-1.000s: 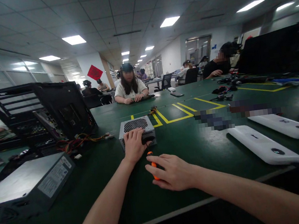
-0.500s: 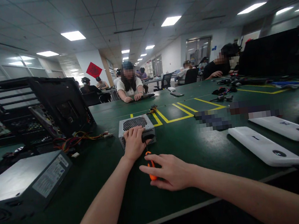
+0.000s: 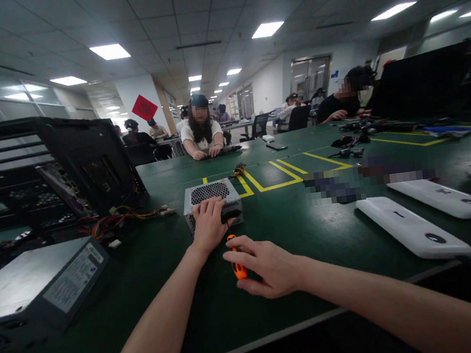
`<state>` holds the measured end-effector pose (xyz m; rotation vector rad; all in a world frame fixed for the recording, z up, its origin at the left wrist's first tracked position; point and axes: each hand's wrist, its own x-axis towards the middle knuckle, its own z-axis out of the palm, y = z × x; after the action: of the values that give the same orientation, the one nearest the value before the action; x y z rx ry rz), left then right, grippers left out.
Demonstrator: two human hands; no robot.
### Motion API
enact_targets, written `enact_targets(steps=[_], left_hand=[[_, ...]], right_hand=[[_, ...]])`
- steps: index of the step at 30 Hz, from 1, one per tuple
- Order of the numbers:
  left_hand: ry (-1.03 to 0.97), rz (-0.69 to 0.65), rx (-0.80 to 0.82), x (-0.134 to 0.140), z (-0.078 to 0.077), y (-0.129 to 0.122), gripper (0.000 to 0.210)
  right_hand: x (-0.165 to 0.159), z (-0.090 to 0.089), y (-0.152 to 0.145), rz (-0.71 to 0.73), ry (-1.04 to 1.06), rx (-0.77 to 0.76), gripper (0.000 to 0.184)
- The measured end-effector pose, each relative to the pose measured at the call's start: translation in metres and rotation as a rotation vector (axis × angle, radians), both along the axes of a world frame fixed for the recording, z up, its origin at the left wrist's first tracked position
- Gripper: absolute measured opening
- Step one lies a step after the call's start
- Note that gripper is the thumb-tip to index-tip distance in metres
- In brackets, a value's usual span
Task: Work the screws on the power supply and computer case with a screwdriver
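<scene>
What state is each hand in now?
Left hand: on grey perforated metal box; grip unclear.
Right hand: loosely curled at orange-and-black screwdriver handle; grip unclear.

At my twelve o'clock I find a grey metal box [image 3: 210, 192], honeycomb-perforated on top. At its five o'clock, an orange-and-black screwdriver [image 3: 239, 271] points toward twelve; tip contact not determinable.

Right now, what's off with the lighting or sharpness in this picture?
In the head view, ceiling lights glare white; in the head view, the left metal box shows a pale sheen; in the head view, the orange screwdriver has an indistinct tip.
</scene>
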<state>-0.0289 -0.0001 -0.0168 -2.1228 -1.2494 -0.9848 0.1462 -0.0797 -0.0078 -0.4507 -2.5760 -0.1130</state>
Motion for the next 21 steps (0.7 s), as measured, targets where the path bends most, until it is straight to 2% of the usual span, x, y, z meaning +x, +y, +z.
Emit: enact_targets(steps=[5, 8, 12, 16, 21], left_hand=[[-0.010, -0.005, -0.013, 0.0002, 0.0003, 0.0002, 0.040], [-0.019, -0.006, -0.015, 0.0009, 0.0004, 0.0000, 0.039], [-0.023, -0.002, -0.015, 0.0014, 0.0005, -0.0001, 0.039], [-0.014, -0.001, -0.016, 0.0009, 0.0007, -0.0003, 0.039], [-0.009, -0.002, -0.021, 0.0001, -0.0001, 0.0003, 0.039]], right_hand=[[-0.0012, -0.0002, 0.0011, 0.017, 0.014, 0.074, 0.037], [-0.0010, -0.0054, 0.0037, 0.020, 0.069, 0.022, 0.035], [0.0002, -0.0040, 0.0030, 0.003, 0.089, -0.048, 0.043], [0.0002, 0.0025, 0.0000, 0.015, -0.001, 0.039, 0.039], [-0.0010, -0.0001, 0.0010, 0.014, 0.062, 0.093, 0.037]])
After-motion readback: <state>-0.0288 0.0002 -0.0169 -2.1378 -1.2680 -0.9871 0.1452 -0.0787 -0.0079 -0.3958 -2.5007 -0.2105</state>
